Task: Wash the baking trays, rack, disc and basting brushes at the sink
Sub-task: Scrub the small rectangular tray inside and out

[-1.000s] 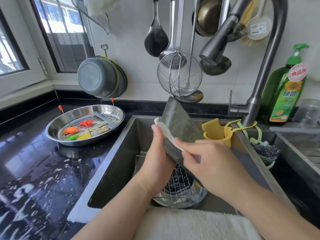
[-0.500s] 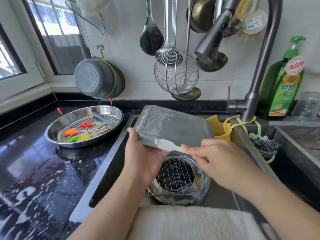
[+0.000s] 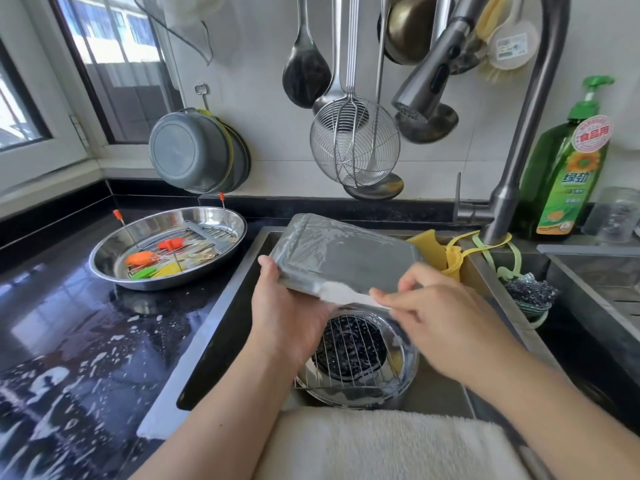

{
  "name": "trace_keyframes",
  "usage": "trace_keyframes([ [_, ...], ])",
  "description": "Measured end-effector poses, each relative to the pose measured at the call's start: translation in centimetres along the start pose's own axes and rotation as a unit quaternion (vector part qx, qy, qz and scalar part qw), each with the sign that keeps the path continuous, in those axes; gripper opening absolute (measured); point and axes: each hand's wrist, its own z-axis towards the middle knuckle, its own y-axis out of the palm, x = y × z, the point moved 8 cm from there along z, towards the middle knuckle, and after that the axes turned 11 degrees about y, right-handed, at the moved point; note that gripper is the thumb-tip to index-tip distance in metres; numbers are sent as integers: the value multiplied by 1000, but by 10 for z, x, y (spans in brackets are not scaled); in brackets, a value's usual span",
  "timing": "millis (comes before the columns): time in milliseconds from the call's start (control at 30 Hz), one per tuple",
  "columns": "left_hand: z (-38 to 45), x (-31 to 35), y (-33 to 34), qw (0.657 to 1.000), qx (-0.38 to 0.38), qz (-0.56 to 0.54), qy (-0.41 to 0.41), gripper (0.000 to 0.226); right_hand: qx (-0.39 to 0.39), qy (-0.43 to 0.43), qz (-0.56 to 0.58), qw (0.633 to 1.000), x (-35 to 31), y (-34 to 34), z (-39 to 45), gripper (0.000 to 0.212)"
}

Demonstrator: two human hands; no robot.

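Scrubbing looks to be the step in hand: a grey baking tray (image 3: pixel 346 263), bottom side up and streaked with suds, is held over the sink (image 3: pixel 221 313) at about 12 o'clock from the person; the left hand (image 3: pixel 291 306) grips its near-left corner, fingers curled under and thumb on the edge, while the right hand (image 3: pixel 440 317) pinches a white cloth (image 3: pixel 341 292) against the near rim.

To do it well, I judge: keep the left grip firm, since soap makes the metal slippery; run the cloth along the rim and into the rolled corners where grease collects; tilt the tray so suds drain into the basin rather than onto the wet black counter (image 3: pixel 69 323) at 9 o'clock; then rinse under the faucet (image 3: pixel 426 81) at 1 o'clock.

Directly below the tray, a wire rack (image 3: pixel 353 351) lies over a dark disc in a round steel tray (image 3: pixel 410 368), not yet rinsed of foam; a drop would land on these. At 10 o'clock a round steel pan (image 3: pixel 166 244) holds the basting brushes (image 3: pixel 152 259).
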Motion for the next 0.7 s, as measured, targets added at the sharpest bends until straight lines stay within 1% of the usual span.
trace_keyframes([
  [67,6,11,-10,999,27,-18,31,78,-53,46,-32,997,24,-3,1,30],
  [133,8,16,-16,997,47,-26,53,75,-81,70,-63,992,39,-4,3,34],
  [233,7,11,-18,996,62,-15,63,73,-56,65,-29,996,26,1,3,27],
  [300,4,0,-14,998,45,-11,34,75,-19,12,-4,1000,-2,8,-1,21],
  [367,2,-5,-13,999,28,7,23,76,9,-35,-6,999,-23,12,-5,18],
  [433,3,-2,-12,999,19,18,31,76,19,-37,-2,999,-23,10,-2,19],
  [500,3,4,-10,999,26,8,43,73,-11,-4,-2,1000,-2,8,2,25],
  [600,5,19,-19,995,60,0,86,68,-98,52,-51,993,40,6,4,33],
  [633,5,22,-20,993,67,-2,93,67,-105,58,-41,992,48,2,6,33],
  [700,3,26,-22,991,86,1,100,64,-61,42,50,996,52,-11,10,31],
])
